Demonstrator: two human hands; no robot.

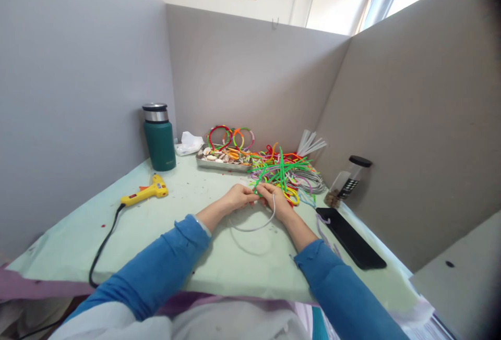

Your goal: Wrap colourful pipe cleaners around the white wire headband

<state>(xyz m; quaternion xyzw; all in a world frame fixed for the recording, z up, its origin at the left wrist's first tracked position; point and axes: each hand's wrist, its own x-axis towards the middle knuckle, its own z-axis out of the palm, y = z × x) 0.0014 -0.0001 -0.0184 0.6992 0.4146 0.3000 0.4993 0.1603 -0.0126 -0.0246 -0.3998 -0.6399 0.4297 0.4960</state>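
My left hand [239, 197] and my right hand [274, 200] meet over the middle of the table, fingers closed in a pinch. A thin pale grey hoop [252, 230] hangs from them, its lower curve above the tabletop. At the fingertips a green pipe cleaner [257, 185] touches the top of the hoop; how far it is wound round is hidden by my fingers. Just beyond my right hand lies a tangled heap of coloured pipe cleaners [282, 169], mostly green, red and grey.
Behind stand a metal tray [225, 166] of shell-like pieces and finished colourful hoops [219, 137]. A green bottle [159, 142] and yellow glue gun [145, 191] are left. White glue sticks [310, 143], a clear jar [349, 181] and a black phone [351, 238] are right. Grey partitions enclose the table.
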